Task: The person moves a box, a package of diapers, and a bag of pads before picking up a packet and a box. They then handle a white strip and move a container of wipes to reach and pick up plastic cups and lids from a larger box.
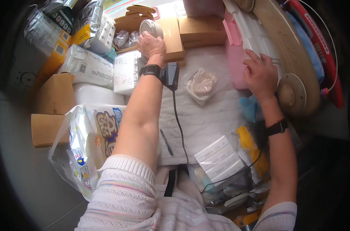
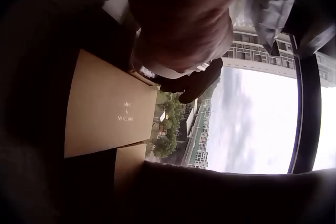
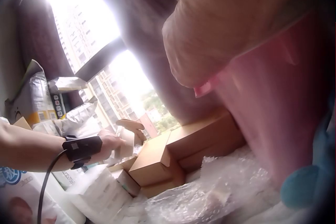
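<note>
My left hand (image 1: 151,45) grips a white, round, cup-like piece (image 1: 150,26) with a raised rim, right beside an open cardboard box (image 1: 123,27). Several bubble-wrapped pieces (image 1: 127,38) sit inside that box. In the left wrist view the hand is dark and what it grips is mostly hidden. On the right, my right hand (image 1: 261,75) rests at the edge of a pink plastic bin (image 1: 236,57), fingers extended and loosely bent, holding nothing. Between the hands, a bubble-wrapped round piece (image 1: 202,82) lies on the white padded cloth (image 1: 225,102).
Brown boxes (image 1: 202,32) stand at the back, one lettered (image 2: 121,108). White packs (image 1: 86,63) and a diaper bag (image 1: 86,142) crowd the left. A black pen (image 1: 166,142) lies near the front, beside a cable (image 1: 179,123). Small white boxes (image 1: 219,158) are front right.
</note>
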`<action>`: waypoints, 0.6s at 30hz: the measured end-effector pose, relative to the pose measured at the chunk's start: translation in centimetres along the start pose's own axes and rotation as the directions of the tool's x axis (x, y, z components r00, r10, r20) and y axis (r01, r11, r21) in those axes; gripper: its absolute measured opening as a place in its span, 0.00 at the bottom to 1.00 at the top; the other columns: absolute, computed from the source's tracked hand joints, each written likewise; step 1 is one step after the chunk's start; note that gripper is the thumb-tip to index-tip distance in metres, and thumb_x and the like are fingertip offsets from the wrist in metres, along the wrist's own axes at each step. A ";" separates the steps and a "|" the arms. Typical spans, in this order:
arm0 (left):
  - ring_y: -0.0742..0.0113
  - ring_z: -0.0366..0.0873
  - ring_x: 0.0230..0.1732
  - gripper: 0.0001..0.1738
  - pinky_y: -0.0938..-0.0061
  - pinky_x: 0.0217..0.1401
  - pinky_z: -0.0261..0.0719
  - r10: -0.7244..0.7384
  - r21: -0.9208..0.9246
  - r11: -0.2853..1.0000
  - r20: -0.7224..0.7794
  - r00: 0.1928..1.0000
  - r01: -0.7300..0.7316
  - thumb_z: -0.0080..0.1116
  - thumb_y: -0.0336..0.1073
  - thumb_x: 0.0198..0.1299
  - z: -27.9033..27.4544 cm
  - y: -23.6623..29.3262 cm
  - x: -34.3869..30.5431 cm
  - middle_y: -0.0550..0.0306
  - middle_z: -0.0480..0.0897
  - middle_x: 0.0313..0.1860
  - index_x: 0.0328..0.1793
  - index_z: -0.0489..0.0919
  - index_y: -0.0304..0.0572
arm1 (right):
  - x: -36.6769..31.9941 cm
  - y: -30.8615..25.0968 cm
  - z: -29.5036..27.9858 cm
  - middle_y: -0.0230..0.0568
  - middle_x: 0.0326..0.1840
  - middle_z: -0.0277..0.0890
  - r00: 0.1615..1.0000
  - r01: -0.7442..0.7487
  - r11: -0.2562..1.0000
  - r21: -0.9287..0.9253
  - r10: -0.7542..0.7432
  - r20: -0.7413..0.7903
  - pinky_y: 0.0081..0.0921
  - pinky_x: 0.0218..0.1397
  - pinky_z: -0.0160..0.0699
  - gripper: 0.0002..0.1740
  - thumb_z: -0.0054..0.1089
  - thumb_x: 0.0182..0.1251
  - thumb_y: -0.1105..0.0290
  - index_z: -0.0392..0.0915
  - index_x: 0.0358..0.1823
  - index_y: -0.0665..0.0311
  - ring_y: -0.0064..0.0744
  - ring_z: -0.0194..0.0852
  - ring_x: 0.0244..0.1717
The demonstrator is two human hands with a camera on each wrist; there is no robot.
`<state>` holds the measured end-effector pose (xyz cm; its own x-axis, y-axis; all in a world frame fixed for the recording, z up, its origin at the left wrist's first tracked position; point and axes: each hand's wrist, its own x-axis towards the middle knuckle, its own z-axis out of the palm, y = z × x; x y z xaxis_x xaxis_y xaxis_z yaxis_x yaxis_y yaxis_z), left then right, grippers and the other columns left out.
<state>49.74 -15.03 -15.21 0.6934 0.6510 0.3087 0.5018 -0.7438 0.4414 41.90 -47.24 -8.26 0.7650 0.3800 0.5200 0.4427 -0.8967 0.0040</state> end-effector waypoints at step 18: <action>0.53 0.63 0.59 0.26 0.52 0.54 0.66 0.063 0.058 0.993 0.435 0.898 -0.098 0.66 0.36 0.43 1.3 -6.1 -21.1 0.54 0.66 0.55 0.50 0.69 0.46 | -0.5 0.4 0.4 0.15 0.57 0.73 1.000 0.001 1.000 -0.019 -0.001 -0.010 0.37 0.52 0.67 0.08 0.56 0.49 0.68 0.81 0.32 0.50 0.37 0.68 0.54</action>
<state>32.70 -24.43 -25.50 0.8793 0.4723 -0.0610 0.4609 -0.8116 0.3591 41.88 -47.66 -8.81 0.7597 0.3786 0.5287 0.4342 -0.9006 0.0211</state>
